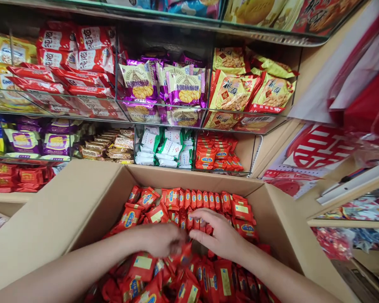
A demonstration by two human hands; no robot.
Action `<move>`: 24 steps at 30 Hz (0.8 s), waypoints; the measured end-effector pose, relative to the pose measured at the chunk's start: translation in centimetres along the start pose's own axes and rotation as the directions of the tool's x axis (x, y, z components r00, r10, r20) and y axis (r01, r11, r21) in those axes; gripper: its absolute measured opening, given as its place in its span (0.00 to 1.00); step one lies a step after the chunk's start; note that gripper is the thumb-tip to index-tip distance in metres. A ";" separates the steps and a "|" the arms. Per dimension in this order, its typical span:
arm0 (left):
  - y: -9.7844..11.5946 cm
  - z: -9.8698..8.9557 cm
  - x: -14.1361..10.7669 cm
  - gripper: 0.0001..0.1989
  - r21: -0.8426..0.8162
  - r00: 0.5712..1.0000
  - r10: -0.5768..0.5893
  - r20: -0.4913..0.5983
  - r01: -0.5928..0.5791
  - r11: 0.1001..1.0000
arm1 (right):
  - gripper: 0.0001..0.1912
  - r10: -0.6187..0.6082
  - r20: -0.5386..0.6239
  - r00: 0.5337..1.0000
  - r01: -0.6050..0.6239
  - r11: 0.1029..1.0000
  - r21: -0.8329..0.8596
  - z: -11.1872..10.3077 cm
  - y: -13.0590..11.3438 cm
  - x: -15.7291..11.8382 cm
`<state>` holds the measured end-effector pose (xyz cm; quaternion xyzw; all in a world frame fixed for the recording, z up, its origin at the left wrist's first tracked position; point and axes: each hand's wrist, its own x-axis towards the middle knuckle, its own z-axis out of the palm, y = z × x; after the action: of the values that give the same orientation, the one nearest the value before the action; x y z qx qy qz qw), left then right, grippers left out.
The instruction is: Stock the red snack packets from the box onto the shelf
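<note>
A large cardboard box (pixel 189 174) full of small red snack packets (pixel 225 280) with blue-and-yellow labels stands open in front of me. My left hand (pixel 166 239) is inside it, blurred by motion, its fingers curled at a blurred red snack packet (pixel 185 253) below them. To its right, my right hand (pixel 221 235) reaches over the packets with thumb and fingers apart. Its fingertips are at a neat row of upright packets near the box's middle; whether they grip one is not clear. Looser packets lie jumbled closer to me.
Behind the box, glass-fronted shelves (pixel 164 115) hold bagged biscuits in compartments. One lower bin holds similar red packets (pixel 213 153), beside white-and-green packets (pixel 170 147). Red decorations (pixel 322 145) hang on the right. The box's left flap (pixel 50 210) is folded outward.
</note>
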<state>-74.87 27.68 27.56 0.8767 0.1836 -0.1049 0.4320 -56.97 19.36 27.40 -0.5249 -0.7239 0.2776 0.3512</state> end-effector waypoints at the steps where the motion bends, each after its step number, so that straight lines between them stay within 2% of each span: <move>1: 0.3 -0.6 0.1 0.05 -0.200 0.993 -0.004 -0.119 -0.020 0.980 | 0.23 0.069 0.041 0.997 -0.072 0.995 0.072 0.1 0.4 0.0; 2: 0.5 -1.0 0.3 0.06 -0.415 0.979 -0.037 -0.200 -0.051 0.908 | 0.29 0.127 0.063 0.990 -0.135 0.982 0.131 0.2 0.8 0.1; 3: 0.6 -1.3 0.5 0.08 -0.499 0.965 -0.063 -0.254 -0.075 0.863 | 0.32 0.176 0.059 0.983 -0.184 0.968 0.173 0.1 1.2 0.2; 5: 0.7 -1.5 1.1 0.13 -0.592 0.944 -0.111 -0.310 -0.100 0.799 | 0.31 0.260 0.011 0.966 -0.256 0.940 0.226 -0.2 1.8 0.7; 9: 0.5 -1.2 1.7 0.20 -0.692 0.922 -0.163 -0.352 -0.139 0.709 | 0.26 0.345 -0.020 0.938 -0.326 0.903 0.280 -0.8 2.3 1.0; 12: 0.6 -0.9 1.7 0.20 -0.766 0.922 -0.156 -0.354 -0.190 0.614 | 0.26 0.323 -0.066 0.944 -0.301 0.926 0.227 -0.9 2.4 0.8; 15: 0.6 -0.7 1.8 0.22 -0.784 0.918 -0.134 -0.373 -0.235 0.574 | 0.22 0.303 -0.056 0.951 -0.282 0.931 0.231 -0.7 2.2 0.7; 18: 0.5 -0.5 1.8 0.22 -0.812 0.905 -0.167 -0.393 -0.256 0.524 | 0.18 0.317 -0.049 0.947 -0.281 0.894 0.350 -0.5 1.8 0.9; 21: 0.5 -0.5 1.8 0.21 -0.847 0.899 -0.205 -0.386 -0.258 0.464 | 0.20 0.365 -0.002 0.931 -0.310 0.795 0.522 -0.7 1.5 1.1; 24: 0.7 -0.6 1.8 0.21 -0.838 0.861 -0.266 -0.434 -0.277 0.469 | 0.18 0.361 0.003 0.933 -0.310 0.796 0.520 -1.0 1.6 1.2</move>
<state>-72.97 28.19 27.85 0.5208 0.3149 0.2417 0.7558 -55.54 20.98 27.02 -0.5451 -0.5014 0.4919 0.4576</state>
